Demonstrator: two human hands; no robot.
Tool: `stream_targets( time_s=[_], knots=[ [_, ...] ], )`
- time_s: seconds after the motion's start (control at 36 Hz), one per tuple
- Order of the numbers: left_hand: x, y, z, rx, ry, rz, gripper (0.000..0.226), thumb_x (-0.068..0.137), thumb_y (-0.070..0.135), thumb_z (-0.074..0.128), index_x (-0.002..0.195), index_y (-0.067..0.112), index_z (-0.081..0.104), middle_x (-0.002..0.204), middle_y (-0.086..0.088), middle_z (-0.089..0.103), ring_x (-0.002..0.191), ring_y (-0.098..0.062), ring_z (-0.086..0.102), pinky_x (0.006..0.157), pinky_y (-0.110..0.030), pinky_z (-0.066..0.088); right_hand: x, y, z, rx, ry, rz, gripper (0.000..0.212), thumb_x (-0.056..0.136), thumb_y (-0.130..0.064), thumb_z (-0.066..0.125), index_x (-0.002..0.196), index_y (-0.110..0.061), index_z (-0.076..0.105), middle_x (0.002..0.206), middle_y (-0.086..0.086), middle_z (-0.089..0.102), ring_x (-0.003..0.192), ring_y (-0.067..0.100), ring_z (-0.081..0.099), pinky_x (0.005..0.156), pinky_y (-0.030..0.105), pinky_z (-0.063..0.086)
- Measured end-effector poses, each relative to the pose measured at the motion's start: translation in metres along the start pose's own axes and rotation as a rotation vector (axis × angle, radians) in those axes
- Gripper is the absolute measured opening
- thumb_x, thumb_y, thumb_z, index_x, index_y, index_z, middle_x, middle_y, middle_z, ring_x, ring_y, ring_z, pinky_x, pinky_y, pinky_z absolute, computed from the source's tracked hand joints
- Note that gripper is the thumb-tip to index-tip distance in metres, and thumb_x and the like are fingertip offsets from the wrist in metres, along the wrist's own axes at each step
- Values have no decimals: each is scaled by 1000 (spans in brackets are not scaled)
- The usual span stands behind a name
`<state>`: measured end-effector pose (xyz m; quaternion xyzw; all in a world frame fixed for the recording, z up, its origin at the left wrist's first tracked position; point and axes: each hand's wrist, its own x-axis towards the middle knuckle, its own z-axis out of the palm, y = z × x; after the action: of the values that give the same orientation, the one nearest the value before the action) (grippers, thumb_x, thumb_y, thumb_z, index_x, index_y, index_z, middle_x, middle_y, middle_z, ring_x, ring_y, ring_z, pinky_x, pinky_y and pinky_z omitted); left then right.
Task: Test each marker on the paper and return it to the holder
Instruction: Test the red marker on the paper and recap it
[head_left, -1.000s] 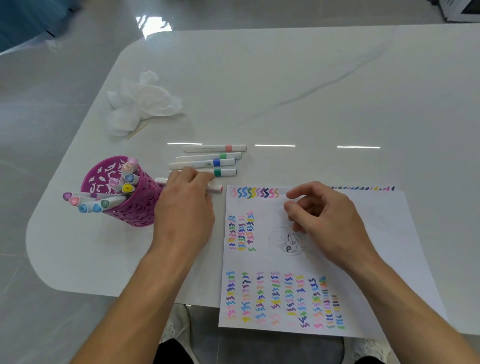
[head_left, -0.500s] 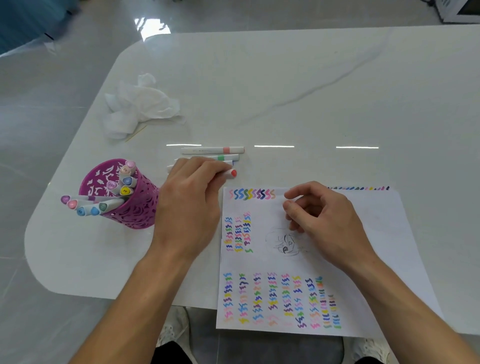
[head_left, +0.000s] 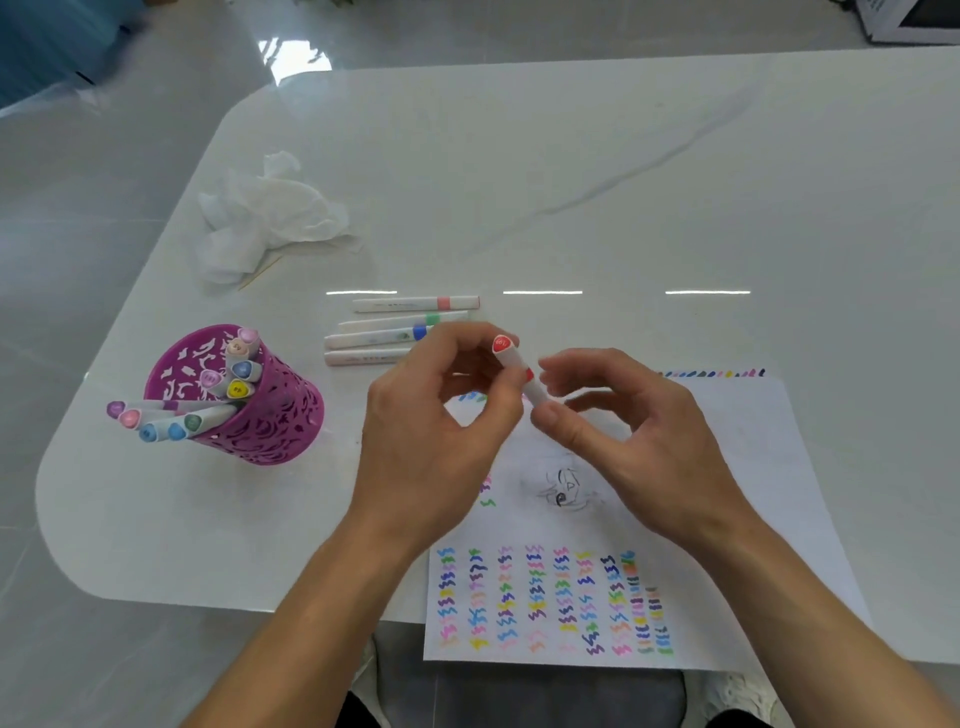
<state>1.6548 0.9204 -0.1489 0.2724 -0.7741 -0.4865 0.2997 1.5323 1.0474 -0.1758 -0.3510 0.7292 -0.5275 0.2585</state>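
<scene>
A white marker with a red cap (head_left: 511, 358) is held up above the top edge of the paper (head_left: 737, 483). My left hand (head_left: 441, 431) pinches it near the red cap end. My right hand (head_left: 634, 436) pinches its lower white barrel between thumb and fingers. The paper is covered with rows of coloured squiggles and a small pencil sketch. A purple cut-out holder (head_left: 244, 410) stands at the left with several capped markers in it, some leaning out to the left. Several white markers (head_left: 395, 332) lie side by side on the table behind my left hand.
A crumpled white tissue (head_left: 265, 218) with a thin wooden stick beside it lies at the back left of the white table (head_left: 623, 182). The table's rounded front-left edge is near the holder. A white box corner (head_left: 909, 21) shows at the far top right.
My left hand has picked the red-capped marker off the table and lifted it over the paper's top edge. My right hand has risen from the paper and taken hold of its barrel.
</scene>
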Motion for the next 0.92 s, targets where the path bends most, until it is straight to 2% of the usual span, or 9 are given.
stream_targets(
  time_s=[0.11,0.22,0.31,0.5,0.58,0.64,0.75,0.83,0.92],
  knots=[
    [-2,4,4,-150,-80,-139,10,91,7,68,97,15,66,91,4,74,89,-13,73,76,-23,56,0,1,0,43,-8,-23,38,81,-49,75,116,-33,73,98,-17,77,100,6,74,92,21,57],
    [-2,2,3,-144,-153,-186,12,90,7,68,97,15,64,92,3,74,87,-13,74,76,-26,58,-1,4,-3,-1,1,-45,28,83,-47,74,108,-35,76,90,-18,76,93,5,74,86,21,58],
    [-2,-1,1,-2,-195,-160,12,89,12,69,95,21,64,89,7,73,83,-10,73,75,-29,60,0,6,-6,-70,16,-68,22,84,-45,74,102,-34,78,93,-19,76,94,6,72,82,22,56],
    [-2,-11,-5,442,-287,53,12,93,36,65,102,30,69,82,18,67,78,-2,64,71,-19,51,-3,15,-12,-334,-5,-141,10,91,-33,77,96,-26,73,84,-17,70,82,8,67,71,25,51],
    [-4,-14,-4,529,-359,83,21,97,38,58,113,30,70,89,26,61,79,13,54,76,-4,41,-4,19,-9,-396,-44,-140,19,92,-46,70,95,-27,69,79,-17,66,72,11,64,65,27,51],
    [-5,-15,-3,555,-413,106,26,99,36,55,119,30,69,96,23,62,82,15,49,77,3,33,-4,21,-9,-431,-55,-135,28,91,-56,64,96,-29,68,76,-19,63,67,9,60,61,23,48],
    [-6,-18,1,586,-484,100,25,102,35,48,117,31,67,95,18,60,83,-4,54,74,-10,38,-4,26,-7,-523,-91,-160,42,94,-67,51,100,-32,73,84,-19,67,69,3,60,63,25,50],
    [-7,-19,2,592,-514,58,26,102,35,46,117,30,66,93,22,53,76,-1,51,73,-15,40,-5,27,-5,-608,-93,-174,45,95,-68,44,96,-33,72,82,-18,66,67,4,58,60,30,51],
    [-7,-19,3,573,-508,35,25,101,33,45,112,30,68,85,22,53,71,2,52,70,-9,37,-7,25,-5,-648,-94,-159,45,96,-70,41,91,-34,67,76,-17,65,64,6,56,58,32,50]
  ],
)
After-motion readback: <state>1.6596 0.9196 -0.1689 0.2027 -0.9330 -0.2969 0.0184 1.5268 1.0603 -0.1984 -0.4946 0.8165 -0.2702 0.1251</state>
